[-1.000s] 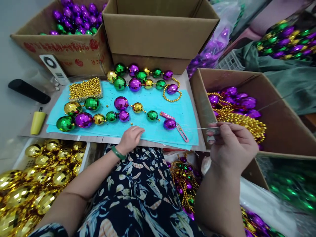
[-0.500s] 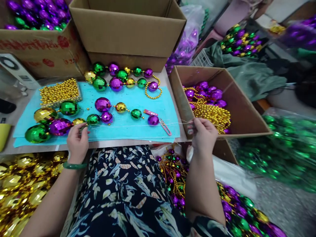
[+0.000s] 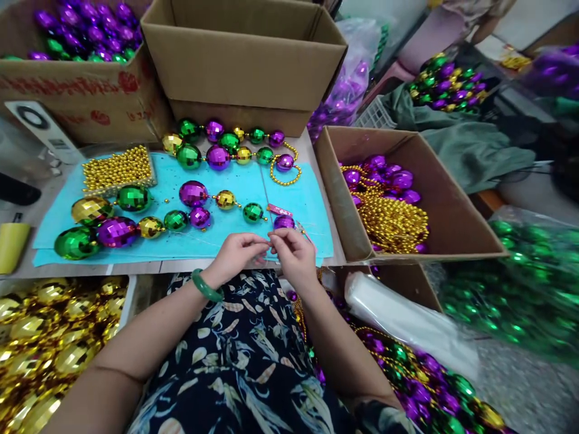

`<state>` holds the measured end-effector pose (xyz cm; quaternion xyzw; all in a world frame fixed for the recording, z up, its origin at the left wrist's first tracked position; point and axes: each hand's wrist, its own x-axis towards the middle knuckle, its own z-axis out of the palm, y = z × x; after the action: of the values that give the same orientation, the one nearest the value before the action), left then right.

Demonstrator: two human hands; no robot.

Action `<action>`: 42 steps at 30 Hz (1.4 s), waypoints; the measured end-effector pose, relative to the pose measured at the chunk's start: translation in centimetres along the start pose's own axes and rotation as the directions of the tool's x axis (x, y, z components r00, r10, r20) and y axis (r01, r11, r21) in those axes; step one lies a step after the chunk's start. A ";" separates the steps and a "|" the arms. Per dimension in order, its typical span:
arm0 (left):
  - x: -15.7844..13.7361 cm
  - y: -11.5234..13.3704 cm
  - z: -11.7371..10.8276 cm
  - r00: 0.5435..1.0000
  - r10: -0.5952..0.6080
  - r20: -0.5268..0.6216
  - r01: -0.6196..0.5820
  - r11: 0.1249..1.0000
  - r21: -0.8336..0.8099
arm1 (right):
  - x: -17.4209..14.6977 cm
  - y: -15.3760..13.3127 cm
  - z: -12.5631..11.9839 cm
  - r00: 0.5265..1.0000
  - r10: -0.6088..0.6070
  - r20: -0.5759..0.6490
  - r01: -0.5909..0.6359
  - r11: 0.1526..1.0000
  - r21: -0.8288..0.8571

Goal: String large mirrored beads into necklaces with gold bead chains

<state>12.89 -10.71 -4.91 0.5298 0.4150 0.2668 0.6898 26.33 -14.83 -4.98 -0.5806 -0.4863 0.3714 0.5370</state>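
Both hands meet over the front edge of the turquoise cloth (image 3: 226,238), fingertips almost touching. My left hand (image 3: 233,256), with a green bangle at its wrist, is closed in a pinch. Thumb and fingers of my right hand (image 3: 296,259) pinch too. A thin clear thread runs to them; it hardly shows now. Just behind the fingers lie a purple bead (image 3: 284,222), a small pink packet (image 3: 280,210) and partly hidden pink snips (image 3: 309,234). Large faceted beads such as a green one (image 3: 175,220) and a purple one (image 3: 193,193) rest to the left.
A tray of small gold beads (image 3: 118,169) sits at the back left. Finished-looking bead strings (image 3: 218,157) lie behind. Cardboard boxes (image 3: 244,72) stand at the back, another box (image 3: 452,211) at the right. Gold beads (image 3: 49,337) fill a bin below left.
My hands were far apart with the thread stretched between them. Now they have come together near the middle, the left moving right and the right moving left.
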 end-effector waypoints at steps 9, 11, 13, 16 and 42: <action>0.3 -2.5 -4.5 0.954 -0.067 -0.291 0.071 0.997 0.003 | 1.5 6.2 -4.6 0.982 0.114 -0.149 -0.153 0.945 -0.289; 0.6 -2.5 -5.5 0.941 -0.085 -0.327 0.075 0.996 -0.044 | 1.9 7.1 -5.4 0.988 0.093 -0.126 -0.135 0.912 -0.387; 0.8 -2.6 -6.2 0.934 -0.104 -0.341 0.080 0.993 -0.084 | 2.6 7.7 -5.7 0.990 0.073 -0.122 -0.117 0.904 -0.411; 1.0 -2.7 -6.5 0.924 -0.114 -0.365 0.069 0.989 -0.133 | 4.6 8.2 -5.2 0.990 0.054 -0.131 -0.103 0.907 -0.408; 0.5 -1.5 -6.0 0.895 -0.020 -0.446 0.018 1.000 -0.009 | 6.1 6.2 -8.4 0.987 0.158 -0.006 -0.088 0.515 -0.853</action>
<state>7.96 -7.68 -7.04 0.4491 0.5666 0.3752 0.5801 36.94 -10.87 -9.28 -0.7877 -0.5821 0.1449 0.1401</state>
